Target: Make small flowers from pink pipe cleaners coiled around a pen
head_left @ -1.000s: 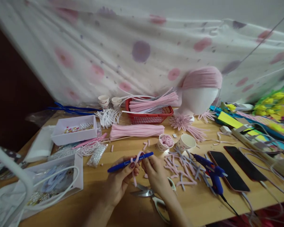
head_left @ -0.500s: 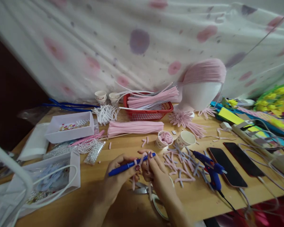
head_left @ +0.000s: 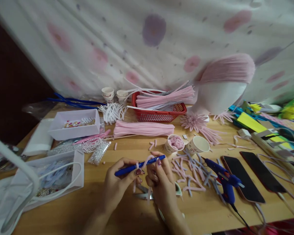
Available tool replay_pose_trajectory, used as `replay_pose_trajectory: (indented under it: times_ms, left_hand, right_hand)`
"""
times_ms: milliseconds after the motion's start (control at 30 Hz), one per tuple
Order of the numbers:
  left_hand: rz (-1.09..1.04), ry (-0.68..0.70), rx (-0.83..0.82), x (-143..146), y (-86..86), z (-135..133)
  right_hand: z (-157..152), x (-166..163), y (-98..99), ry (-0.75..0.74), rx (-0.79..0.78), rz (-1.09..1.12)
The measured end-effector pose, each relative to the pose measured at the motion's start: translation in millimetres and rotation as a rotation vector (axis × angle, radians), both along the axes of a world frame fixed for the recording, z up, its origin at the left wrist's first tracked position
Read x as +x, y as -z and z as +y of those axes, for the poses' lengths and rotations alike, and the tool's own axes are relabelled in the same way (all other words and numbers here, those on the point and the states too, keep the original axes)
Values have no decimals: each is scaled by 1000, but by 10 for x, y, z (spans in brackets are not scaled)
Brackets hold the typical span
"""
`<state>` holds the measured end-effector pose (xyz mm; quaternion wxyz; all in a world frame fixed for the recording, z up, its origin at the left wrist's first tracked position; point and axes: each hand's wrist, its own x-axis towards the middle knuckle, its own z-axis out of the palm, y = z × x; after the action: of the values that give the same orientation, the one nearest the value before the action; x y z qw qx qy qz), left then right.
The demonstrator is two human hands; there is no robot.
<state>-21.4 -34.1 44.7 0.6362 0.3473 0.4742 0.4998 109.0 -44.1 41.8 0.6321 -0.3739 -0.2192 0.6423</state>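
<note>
A blue pen (head_left: pixel 127 170) lies nearly level across both my hands. My left hand (head_left: pixel 117 184) is closed around its left part, thumb and fingers pressed against the barrel. Near the pen's right end, my right hand (head_left: pixel 163 184) pinches it together with a pink pipe cleaner (head_left: pixel 149 159). That strip loops over the barrel between the hands, and its loose ends hang below. Under my hands lie scissors (head_left: pixel 142 196), partly hidden by my right hand. To the right are cut pink and grey pipe cleaner pieces (head_left: pixel 193 173).
A paper cup of pink pieces (head_left: pixel 175 142) stands beside another cup (head_left: pixel 198 144). A blue glue gun (head_left: pixel 225 182) and two phones (head_left: pixel 243 179) lie right. Behind are a pink bundle (head_left: pixel 143 128), red basket (head_left: pixel 159 116) and foam head (head_left: pixel 220 94). White boxes (head_left: pixel 74 125) stand left.
My view has shifted slightly, so items on the right appear farther right. The pen is a little more level, and the pipe cleaner stays looped over it in both hands.
</note>
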Motion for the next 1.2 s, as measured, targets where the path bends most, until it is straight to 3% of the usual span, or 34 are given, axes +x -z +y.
replay_pose_trajectory:
  times_ms: [200,333,467,600,700,867,1200]
  left_hand:
    - [-379,-25,-227,97,-51,-2]
    - [-519,-21,-366,154,-78,-23]
    - [-417,22,-214,136,-86,-51]
    - [-180,-79,83,30,-38,-36]
    - [-75,-99,175,-50,17,-19]
    - [26,-65,184,-92,37,-21]
    - [3,114,-31,-162,54,25]
  right_hand:
    - [-89,11,63,-12,99,-55]
    - [-94,53,84,49,163,-515]
    - [-92,57,64,62,407,-1090]
    - [-140,69,29,-67,574,-1376]
    - [-203,118,-11,-96,612,-1465]
    - [-271,217,-131,-145,613,-1490]
    - [-225,451,-289,-192,620,-1639]
